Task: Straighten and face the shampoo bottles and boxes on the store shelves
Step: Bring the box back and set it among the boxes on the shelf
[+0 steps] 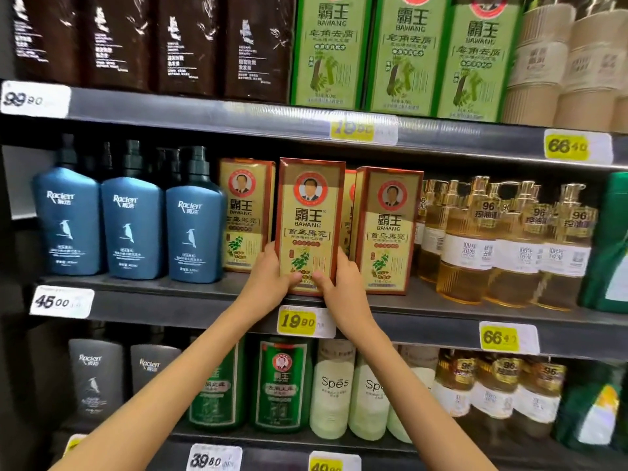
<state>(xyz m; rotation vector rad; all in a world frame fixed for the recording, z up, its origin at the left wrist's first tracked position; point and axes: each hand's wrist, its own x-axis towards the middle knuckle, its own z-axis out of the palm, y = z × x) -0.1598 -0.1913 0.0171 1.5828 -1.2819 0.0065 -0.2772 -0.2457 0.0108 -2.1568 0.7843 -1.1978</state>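
A red-and-gold Bawang shampoo box (307, 212) stands upright at the front edge of the middle shelf (170, 302), its front facing me. My left hand (272, 277) grips its lower left side and my right hand (339, 278) grips its lower right side, both thumbs on the front face. A like box (243, 212) stands further back to its left. Another like box (389, 229) stands to its right, and a further one shows partly in the gap behind.
Three blue Raclen pump bottles (131, 229) stand left on the same shelf, and amber pump bottles (492, 246) stand right. Green Bawang boxes (404, 52) and dark bottles fill the shelf above. Green bottles and white Spes bottles (334, 389) sit below. Price tags line the shelf edges.
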